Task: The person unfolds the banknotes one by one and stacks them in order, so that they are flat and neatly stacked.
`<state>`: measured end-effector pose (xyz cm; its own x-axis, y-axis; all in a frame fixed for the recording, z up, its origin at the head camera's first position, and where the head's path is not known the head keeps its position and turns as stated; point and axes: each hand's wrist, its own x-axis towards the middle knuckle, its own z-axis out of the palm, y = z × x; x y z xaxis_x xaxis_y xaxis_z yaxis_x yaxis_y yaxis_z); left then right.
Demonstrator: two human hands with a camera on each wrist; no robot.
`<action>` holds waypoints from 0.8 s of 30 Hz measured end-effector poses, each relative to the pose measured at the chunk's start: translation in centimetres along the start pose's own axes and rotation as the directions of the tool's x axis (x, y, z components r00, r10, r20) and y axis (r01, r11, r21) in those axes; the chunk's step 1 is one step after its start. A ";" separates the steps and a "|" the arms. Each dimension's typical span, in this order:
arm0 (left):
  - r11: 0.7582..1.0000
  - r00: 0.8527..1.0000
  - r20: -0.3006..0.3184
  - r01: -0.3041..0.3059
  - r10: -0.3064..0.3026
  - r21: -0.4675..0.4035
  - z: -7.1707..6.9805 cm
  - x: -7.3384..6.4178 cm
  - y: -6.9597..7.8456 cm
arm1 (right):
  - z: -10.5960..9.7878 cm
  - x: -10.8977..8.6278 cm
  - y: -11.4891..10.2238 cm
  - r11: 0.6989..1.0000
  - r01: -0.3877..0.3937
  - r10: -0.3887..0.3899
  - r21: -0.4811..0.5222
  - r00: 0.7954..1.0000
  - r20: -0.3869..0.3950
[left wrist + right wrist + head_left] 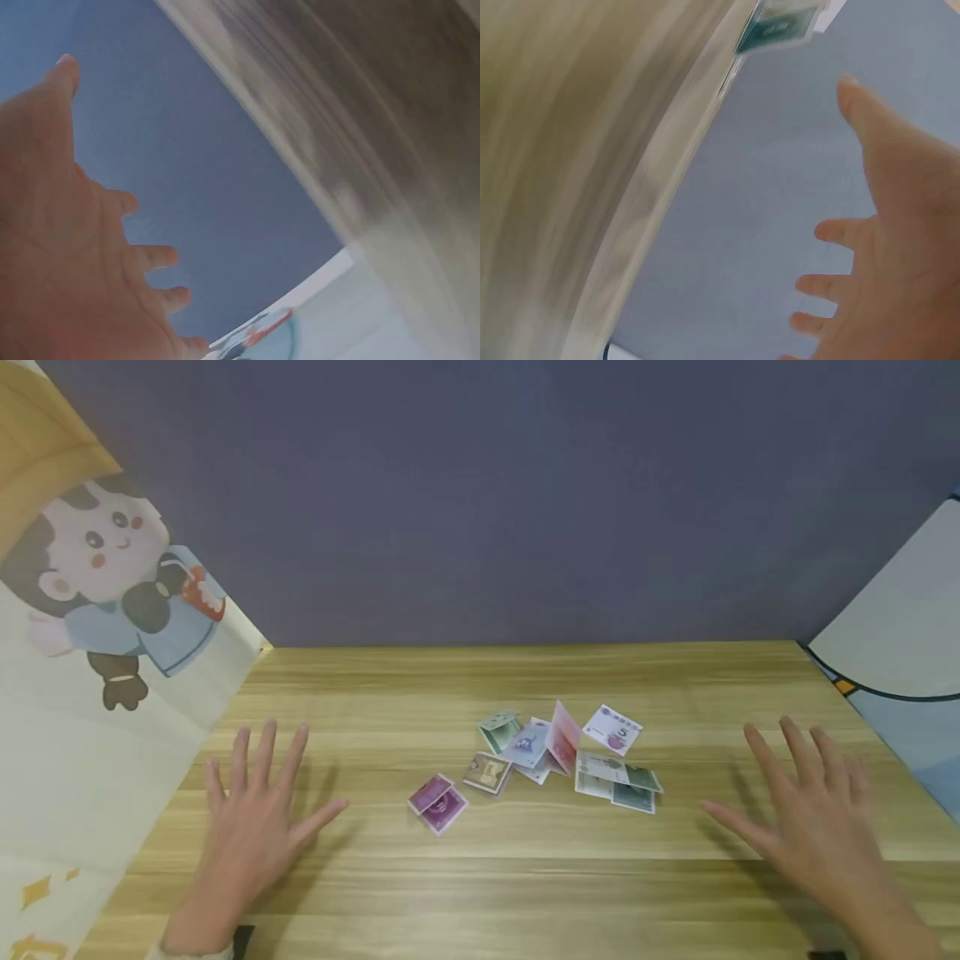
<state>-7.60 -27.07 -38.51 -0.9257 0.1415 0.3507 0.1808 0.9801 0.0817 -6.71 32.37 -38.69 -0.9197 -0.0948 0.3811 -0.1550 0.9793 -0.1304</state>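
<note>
Several folded banknotes lie in a loose cluster on the wood-grain table (510, 893). Nearest the left hand (251, 831) is a purple banknote (442, 808), with a brown banknote (487, 772) beside it. A green banknote (498, 731), a blue banknote (528, 743) and a red banknote (564, 739) standing up in a fold make up the middle. To their right are a pale purple banknote marked 5 (613, 729) and a dark green banknote (634, 797). Both hands are spread wide over the table, holding nothing; the right hand (813, 822) is apart from the notes.
A dark blue-grey panel (510, 510) rises behind the table's far edge. At the left stands a pale wall with a cartoon figure (112, 560); a printed panel (900, 610) borders the right side.
</note>
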 end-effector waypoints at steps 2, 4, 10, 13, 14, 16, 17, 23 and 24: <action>0.999 1.000 -0.002 -0.018 0.018 -0.039 0.2 0.4 0.0 | 0.2 0.1 -0.6 0.998 0.046 -0.043 0.046 0.998 -0.055; 0.995 0.999 -0.003 -0.042 0.042 -0.088 0.5 0.7 0.3 | 0.3 0.4 -1.3 0.991 0.089 -0.080 0.099 0.993 -0.092; 0.966 0.990 -0.015 -0.142 0.142 -0.217 0.4 1.9 2.0 | -0.1 2.1 -4.0 0.970 0.174 -0.168 0.170 0.985 -0.046; 0.952 0.978 0.003 -0.200 0.206 -0.232 0.1 2.7 3.1 | -0.1 3.4 -5.3 0.956 0.205 -0.208 0.208 0.978 -0.011; 0.947 0.972 0.008 -0.225 0.233 -0.230 0.1 3.1 3.5 | -0.1 3.9 -5.7 0.951 0.209 -0.215 0.227 0.977 0.004; 0.933 0.959 0.017 -0.272 0.284 -0.236 -0.1 3.8 4.5 | 0.0 5.2 -6.4 0.938 0.217 -0.236 0.269 0.971 0.039; 0.926 0.950 0.022 -0.297 0.310 -0.235 -0.2 4.1 5.0 | 0.1 5.8 -6.8 0.930 0.219 -0.245 0.295 0.968 0.054; 0.867 0.899 0.071 -0.392 0.432 -0.306 -1.1 6.3 9.3 | 1.3 9.9 -8.6 0.872 0.199 -0.286 0.448 0.949 0.135; 0.855 0.890 0.082 -0.401 0.449 -0.329 -1.2 6.7 10.1 | 1.6 10.4 -8.9 0.865 0.199 -0.293 0.460 0.946 0.142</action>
<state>-11.53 -16.41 -34.18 -0.7698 0.5770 0.2727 0.6350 0.7356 0.2359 -15.51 22.40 -35.06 -0.8754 -0.4020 0.2686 -0.4832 0.7463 -0.4578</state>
